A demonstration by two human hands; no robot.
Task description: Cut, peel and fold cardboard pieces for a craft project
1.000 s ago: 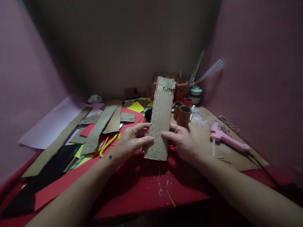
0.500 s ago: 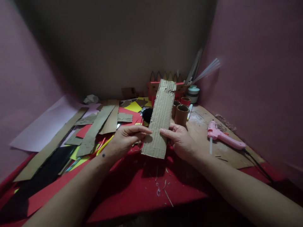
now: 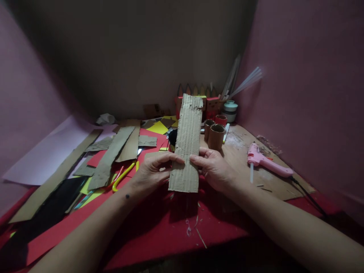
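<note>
Two hands I watch remotely, the left hand (image 3: 152,170) and right hand (image 3: 216,168), clamp opposite edges of one corrugated cardboard strip (image 3: 188,132) over the red worktop (image 3: 153,231).

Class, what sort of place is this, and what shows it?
Probably a craft workspace. The left hand and right hand hold a corrugated cardboard strip, a pink glue gun lies to the right, and coloured paper lies among cardboard pieces to the left.

Matt, ridged cardboard strip (image 3: 187,132); smooth plastic glue gun (image 3: 267,163)
</note>
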